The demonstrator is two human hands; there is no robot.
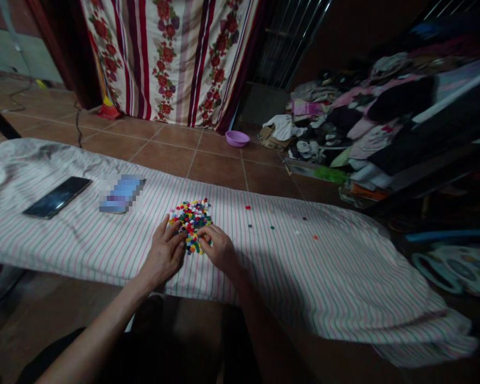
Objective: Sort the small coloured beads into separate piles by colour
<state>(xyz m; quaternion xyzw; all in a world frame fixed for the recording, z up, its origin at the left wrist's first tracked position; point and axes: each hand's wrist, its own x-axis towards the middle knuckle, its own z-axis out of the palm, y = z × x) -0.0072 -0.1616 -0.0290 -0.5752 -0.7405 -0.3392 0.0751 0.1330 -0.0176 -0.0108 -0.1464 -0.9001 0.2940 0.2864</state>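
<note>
A heap of small multicoloured pieces lies on the striped cloth in front of me. My left hand rests at the heap's left edge, its fingers apart and touching the pieces. At the right side of the heap is my right hand, thumb and fingers bent close together over the pieces; whatever they may pinch is too small to make out. Farther right, single pieces lie spread on the cloth, among them a red one, a green one and an orange one.
A dark phone and a second, blurred device lie on the cloth to the left. Beyond the cloth, a purple basin stands on the tiled floor. Piled clothes fill the right background, and a flowered curtain hangs behind.
</note>
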